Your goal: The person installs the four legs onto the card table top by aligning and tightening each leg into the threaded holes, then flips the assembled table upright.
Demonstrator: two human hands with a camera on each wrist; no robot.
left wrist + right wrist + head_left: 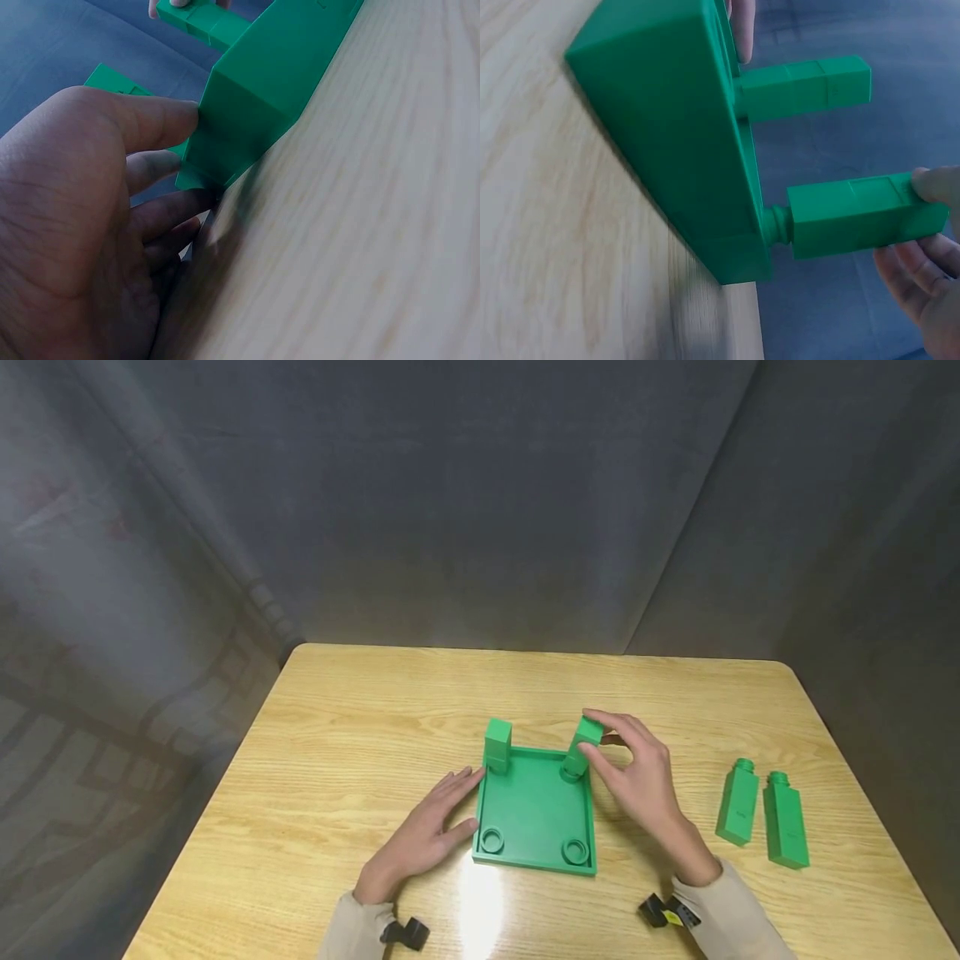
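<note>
A green square tray-like board [534, 814] with a raised rim lies on the table, bare round sockets in its two near corners. One green square leg [498, 743] stands upright in the far left corner. My right hand [645, 777] pinches the top of a second green leg [855, 214] between thumb and fingers. This leg leans slightly over the far right socket, and some thread shows between it and the rim in the right wrist view. Fingers extended, my left hand [427, 835] rests on the table, thumb and fingertips against the board's left side.
Two more green legs with threaded necks, one [738, 803] beside the other [786, 822], lie on the right of the wooden table [360, 718]. A dark grey curtain [465, 510] hangs behind the far edge.
</note>
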